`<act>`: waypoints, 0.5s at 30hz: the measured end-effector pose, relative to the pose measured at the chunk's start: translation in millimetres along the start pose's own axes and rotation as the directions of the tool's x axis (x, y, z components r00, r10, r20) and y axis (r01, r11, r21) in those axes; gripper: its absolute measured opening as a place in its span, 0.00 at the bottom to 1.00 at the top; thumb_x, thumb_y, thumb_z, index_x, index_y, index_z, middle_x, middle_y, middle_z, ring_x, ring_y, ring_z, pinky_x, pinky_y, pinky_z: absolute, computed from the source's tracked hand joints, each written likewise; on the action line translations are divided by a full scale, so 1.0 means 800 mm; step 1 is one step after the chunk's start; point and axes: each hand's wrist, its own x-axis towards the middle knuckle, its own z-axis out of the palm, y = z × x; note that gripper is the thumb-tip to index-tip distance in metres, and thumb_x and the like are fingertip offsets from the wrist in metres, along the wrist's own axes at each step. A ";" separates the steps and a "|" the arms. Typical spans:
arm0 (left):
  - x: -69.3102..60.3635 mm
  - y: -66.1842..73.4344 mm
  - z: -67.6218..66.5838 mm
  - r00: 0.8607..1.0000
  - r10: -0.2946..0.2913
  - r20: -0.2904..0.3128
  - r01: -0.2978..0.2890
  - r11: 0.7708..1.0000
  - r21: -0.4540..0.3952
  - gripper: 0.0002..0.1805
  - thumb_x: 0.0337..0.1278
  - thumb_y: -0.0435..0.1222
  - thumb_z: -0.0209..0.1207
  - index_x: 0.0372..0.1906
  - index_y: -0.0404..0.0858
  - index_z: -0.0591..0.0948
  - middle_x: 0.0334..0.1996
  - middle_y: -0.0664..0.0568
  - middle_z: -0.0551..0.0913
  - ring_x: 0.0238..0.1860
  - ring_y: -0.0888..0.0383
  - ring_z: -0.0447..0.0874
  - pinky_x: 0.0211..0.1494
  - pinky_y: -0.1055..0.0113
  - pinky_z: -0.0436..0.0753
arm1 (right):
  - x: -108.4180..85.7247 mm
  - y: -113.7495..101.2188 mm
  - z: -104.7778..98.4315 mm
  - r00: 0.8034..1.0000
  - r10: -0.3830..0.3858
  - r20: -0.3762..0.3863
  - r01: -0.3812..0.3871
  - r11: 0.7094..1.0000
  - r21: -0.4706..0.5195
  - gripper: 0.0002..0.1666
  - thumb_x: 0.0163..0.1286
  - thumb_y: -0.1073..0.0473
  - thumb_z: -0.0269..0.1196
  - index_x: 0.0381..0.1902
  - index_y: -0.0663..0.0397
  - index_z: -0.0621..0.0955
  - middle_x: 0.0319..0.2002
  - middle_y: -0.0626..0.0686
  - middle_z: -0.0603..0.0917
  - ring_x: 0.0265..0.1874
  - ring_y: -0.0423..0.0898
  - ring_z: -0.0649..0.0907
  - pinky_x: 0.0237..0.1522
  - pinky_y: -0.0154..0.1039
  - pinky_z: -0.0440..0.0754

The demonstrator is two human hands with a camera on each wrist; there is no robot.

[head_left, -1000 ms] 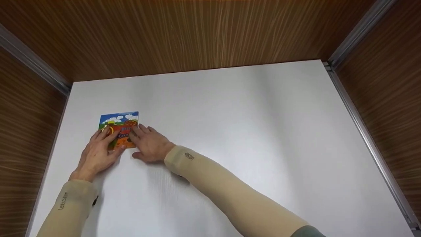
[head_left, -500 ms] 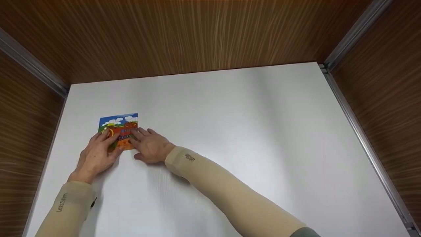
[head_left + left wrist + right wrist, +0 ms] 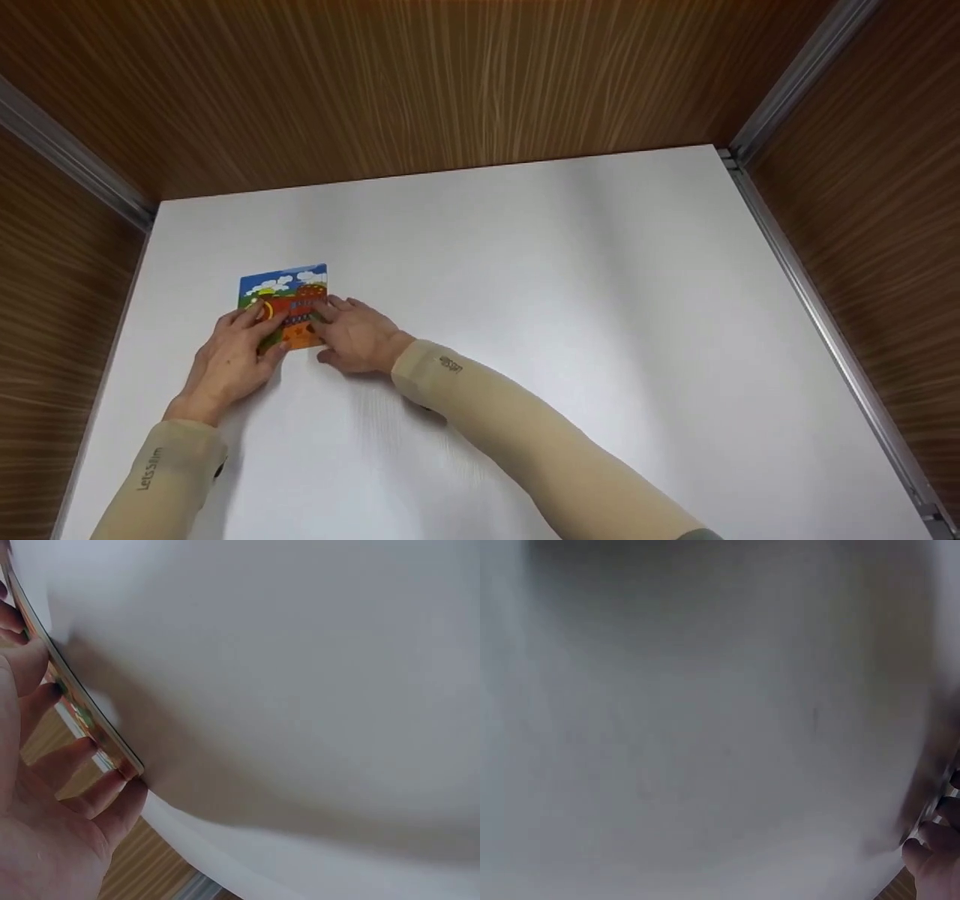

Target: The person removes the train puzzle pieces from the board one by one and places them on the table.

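Observation:
A small square picture board point(image 3: 281, 283), printed with blue sky, white clouds and a red and orange cartoon scene, lies flat on the white table in the head view. My left hand point(image 3: 232, 364) rests at its left side, fingers spread and laid over the picture. From the right, my right hand point(image 3: 360, 337) touches the board with extended fingers, its thumb below the lower edge. Seen from the left wrist, the board point(image 3: 82, 709) shows a thin pale edge, and fingers of the left hand point(image 3: 56, 817) press on its face. The hands cover the picture's lower sides.
The white tabletop point(image 3: 525, 285) stretches far to the right of the board. A brown wood-grain panel point(image 3: 420, 82) rises along the back, with similar panels left and right. Metal rails point(image 3: 825, 330) run along the side edges.
Both hands and the board have shifted slightly to the right over the table. The head view has tilted a little, so the table's back edge sits lower. The fingers keep about the same pose.

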 end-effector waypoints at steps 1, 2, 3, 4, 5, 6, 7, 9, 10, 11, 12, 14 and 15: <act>0.000 0.003 0.001 1.000 0.005 -0.001 -0.005 1.000 0.001 0.34 0.83 0.46 0.62 0.84 0.38 0.74 0.88 0.29 0.62 0.85 0.23 0.59 0.80 0.21 0.69 | -0.001 0.002 0.000 1.000 0.006 -0.009 -0.006 1.000 0.017 0.38 0.89 0.35 0.54 0.88 0.41 0.70 0.93 0.46 0.60 0.93 0.47 0.60 0.93 0.43 0.60; 0.001 0.005 0.002 1.000 0.011 -0.003 -0.011 1.000 0.001 0.34 0.83 0.46 0.62 0.83 0.38 0.74 0.87 0.29 0.63 0.85 0.24 0.59 0.81 0.22 0.69 | -0.002 0.005 -0.001 1.000 0.012 -0.022 -0.011 1.000 0.028 0.37 0.89 0.35 0.55 0.86 0.41 0.73 0.92 0.46 0.63 0.92 0.48 0.62 0.92 0.44 0.61; 0.002 0.008 0.003 1.000 0.017 -0.006 -0.017 1.000 0.001 0.34 0.83 0.46 0.62 0.83 0.38 0.74 0.87 0.29 0.63 0.85 0.24 0.60 0.81 0.22 0.69 | -0.003 0.008 -0.002 0.999 0.017 -0.035 -0.015 0.999 0.036 0.35 0.89 0.35 0.56 0.84 0.41 0.76 0.91 0.46 0.66 0.92 0.48 0.64 0.92 0.43 0.62; 0.002 0.011 0.004 1.000 0.023 -0.009 -0.023 1.000 0.000 0.33 0.83 0.46 0.62 0.83 0.38 0.74 0.87 0.29 0.63 0.84 0.24 0.60 0.82 0.23 0.69 | -0.004 0.011 -0.004 0.999 0.022 -0.046 -0.020 0.999 0.038 0.33 0.89 0.35 0.56 0.81 0.41 0.79 0.90 0.45 0.68 0.91 0.47 0.65 0.92 0.43 0.62; 0.003 0.014 0.005 0.999 0.029 -0.013 -0.029 1.000 0.001 0.33 0.82 0.46 0.63 0.83 0.38 0.75 0.87 0.29 0.64 0.84 0.24 0.60 0.82 0.23 0.69 | -0.006 0.014 -0.005 0.998 0.026 -0.056 -0.024 0.999 0.039 0.31 0.88 0.35 0.57 0.78 0.41 0.82 0.88 0.45 0.70 0.90 0.47 0.67 0.91 0.42 0.63; 0.004 0.017 0.007 0.999 0.035 -0.017 -0.035 0.999 0.001 0.33 0.82 0.46 0.63 0.83 0.38 0.75 0.87 0.29 0.64 0.84 0.24 0.61 0.82 0.24 0.69 | -0.008 0.018 -0.006 0.997 0.023 -0.071 -0.021 0.999 0.034 0.30 0.88 0.35 0.58 0.75 0.42 0.85 0.87 0.45 0.73 0.89 0.47 0.69 0.91 0.41 0.64; 0.004 0.020 0.008 0.999 0.042 -0.021 -0.042 0.999 0.002 0.33 0.82 0.46 0.63 0.83 0.38 0.75 0.87 0.29 0.65 0.84 0.25 0.61 0.82 0.24 0.69 | -0.010 0.021 -0.006 0.996 0.015 -0.087 -0.013 1.000 0.025 0.28 0.87 0.36 0.59 0.71 0.42 0.87 0.84 0.46 0.77 0.87 0.47 0.72 0.90 0.41 0.65; 0.005 0.027 0.009 0.998 0.059 -0.028 -0.059 0.998 0.001 0.33 0.82 0.46 0.63 0.83 0.38 0.76 0.86 0.29 0.66 0.84 0.25 0.62 0.82 0.25 0.70 | -0.014 0.029 -0.007 0.993 -0.010 -0.118 0.010 1.000 -0.002 0.26 0.86 0.36 0.61 0.65 0.44 0.90 0.78 0.46 0.83 0.82 0.45 0.78 0.88 0.38 0.68; 0.006 0.030 0.010 0.997 0.067 -0.030 -0.067 0.998 0.001 0.32 0.82 0.46 0.63 0.82 0.38 0.76 0.86 0.28 0.66 0.83 0.25 0.63 0.82 0.25 0.71 | -0.017 0.032 -0.006 0.991 -0.026 -0.133 0.024 1.000 -0.014 0.25 0.85 0.37 0.62 0.63 0.44 0.91 0.75 0.45 0.85 0.79 0.44 0.80 0.87 0.37 0.70; 0.006 0.033 0.011 0.997 0.074 -0.033 -0.074 0.997 0.000 0.32 0.82 0.46 0.64 0.82 0.38 0.77 0.86 0.28 0.66 0.83 0.25 0.63 0.82 0.25 0.71 | -0.020 0.036 -0.006 0.989 -0.036 -0.147 0.033 0.999 -0.023 0.24 0.85 0.37 0.63 0.61 0.44 0.92 0.72 0.45 0.87 0.76 0.44 0.83 0.84 0.36 0.73; 0.007 0.037 0.012 0.996 0.081 -0.034 -0.081 0.997 -0.002 0.32 0.82 0.46 0.64 0.82 0.38 0.77 0.86 0.28 0.67 0.83 0.25 0.64 0.82 0.25 0.71 | -0.024 0.039 -0.006 0.986 -0.051 -0.159 0.046 0.998 -0.035 0.23 0.84 0.37 0.64 0.59 0.44 0.92 0.70 0.44 0.88 0.73 0.43 0.85 0.82 0.36 0.76; 0.009 0.044 0.013 0.996 0.089 -0.033 -0.089 0.996 -0.004 0.32 0.82 0.46 0.64 0.81 0.38 0.77 0.86 0.28 0.67 0.83 0.25 0.64 0.81 0.25 0.72 | -0.030 0.046 -0.005 0.983 -0.060 -0.172 0.054 0.998 -0.040 0.22 0.83 0.37 0.66 0.57 0.45 0.92 0.66 0.44 0.90 0.67 0.42 0.87 0.76 0.36 0.81; 0.011 0.048 0.014 0.995 0.090 -0.032 -0.091 0.996 -0.005 0.32 0.82 0.46 0.64 0.81 0.38 0.77 0.85 0.28 0.67 0.83 0.25 0.65 0.81 0.26 0.72 | -0.033 0.050 -0.005 0.983 -0.060 -0.175 0.054 0.998 -0.038 0.22 0.83 0.37 0.66 0.57 0.45 0.92 0.65 0.44 0.90 0.65 0.43 0.88 0.74 0.37 0.83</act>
